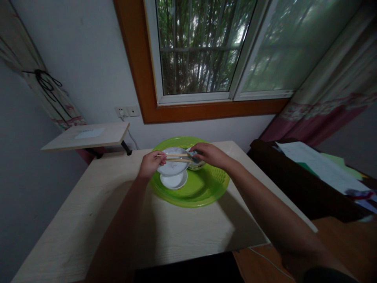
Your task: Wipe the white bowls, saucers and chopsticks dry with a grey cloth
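Observation:
A pair of light wooden chopsticks (178, 160) lies level between my hands, above a white plate (173, 169). My left hand (151, 162) pinches their left ends. At the other ends, my right hand (210, 154) is closed on a small grey-blue cloth (194, 156), which touches the chopsticks and partly hides their tips. Below the plate sits a smaller white dish (174, 181). A patterned bowl (196, 166) stands to the right, partly under my right hand. All the dishes are in a round green plastic basket (203, 198).
The basket stands on a pale wooden table (188, 230) against the wall under a window (203, 51). A raised wooden shelf (108, 135) with a paper on it is at the left. Papers (312, 165) lie on dark furniture at the right.

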`<state>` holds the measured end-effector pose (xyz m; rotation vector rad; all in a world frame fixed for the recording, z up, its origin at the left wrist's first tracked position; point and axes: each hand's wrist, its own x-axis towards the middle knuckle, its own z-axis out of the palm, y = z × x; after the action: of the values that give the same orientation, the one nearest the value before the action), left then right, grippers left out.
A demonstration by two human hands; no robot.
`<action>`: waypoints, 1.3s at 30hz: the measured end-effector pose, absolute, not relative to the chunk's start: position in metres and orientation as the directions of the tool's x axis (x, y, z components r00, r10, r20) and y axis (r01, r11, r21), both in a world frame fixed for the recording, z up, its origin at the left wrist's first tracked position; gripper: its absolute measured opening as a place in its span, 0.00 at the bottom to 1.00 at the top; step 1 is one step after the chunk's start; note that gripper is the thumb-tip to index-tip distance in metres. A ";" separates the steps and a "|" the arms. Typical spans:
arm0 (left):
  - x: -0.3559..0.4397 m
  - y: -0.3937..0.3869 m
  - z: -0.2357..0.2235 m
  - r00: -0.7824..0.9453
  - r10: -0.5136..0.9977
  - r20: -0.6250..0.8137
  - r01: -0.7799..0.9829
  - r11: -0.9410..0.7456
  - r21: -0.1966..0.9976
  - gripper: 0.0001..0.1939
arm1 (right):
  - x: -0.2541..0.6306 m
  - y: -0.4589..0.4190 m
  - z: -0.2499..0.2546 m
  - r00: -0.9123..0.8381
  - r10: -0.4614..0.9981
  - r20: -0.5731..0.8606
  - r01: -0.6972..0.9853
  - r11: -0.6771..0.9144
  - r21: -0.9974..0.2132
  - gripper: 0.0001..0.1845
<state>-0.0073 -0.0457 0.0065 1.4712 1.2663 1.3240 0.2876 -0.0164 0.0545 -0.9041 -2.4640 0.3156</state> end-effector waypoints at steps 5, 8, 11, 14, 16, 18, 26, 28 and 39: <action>-0.004 -0.048 0.008 0.041 0.971 0.235 0.236 -0.238 0.942 0.11 | 0.252 -0.021 0.053 -0.702 0.614 0.360 0.506 0.786 -0.355 0.15; -0.003 -0.050 0.010 0.061 0.972 0.227 0.253 -0.235 0.939 0.11 | 0.230 -0.024 0.052 -0.727 0.578 0.369 0.478 0.813 -0.333 0.16; -0.005 -0.050 0.010 0.047 0.973 0.226 0.218 -0.231 0.948 0.11 | 0.223 -0.024 0.051 -0.727 0.571 0.381 0.472 0.819 -0.327 0.16; -0.009 -0.048 0.008 0.002 0.974 0.229 0.150 -0.226 0.962 0.12 | 0.235 -0.023 0.051 -0.702 0.605 0.376 0.505 0.795 -0.336 0.15; -0.011 -0.047 0.007 -0.036 0.973 0.230 0.123 -0.224 0.967 0.13 | 0.251 -0.022 0.052 -0.684 0.628 0.370 0.523 0.776 -0.352 0.15; -0.013 -0.046 0.007 -0.057 0.971 0.231 0.102 -0.224 0.969 0.13 | 0.270 -0.020 0.052 -0.662 0.656 0.362 0.542 0.753 -0.373 0.15; -0.014 -0.043 0.003 -0.078 0.973 0.216 0.065 -0.211 0.975 0.13 | 0.303 -0.015 0.052 -0.599 0.714 0.363 0.605 0.700 -0.379 0.15; -0.014 -0.042 0.002 -0.077 0.975 0.210 0.062 -0.205 0.977 0.14 | 0.297 -0.015 0.054 -0.621 0.697 0.358 0.599 0.717 -0.356 0.15; -0.006 -0.048 0.010 0.034 0.987 0.156 0.148 -0.159 0.976 0.11 | 0.210 -0.022 0.049 -0.715 0.596 0.367 0.489 0.800 -0.347 0.17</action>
<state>-0.0064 -0.0482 0.0100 1.4498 1.2239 1.2339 0.2102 -0.0221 0.0490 -0.8096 -2.5209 0.3097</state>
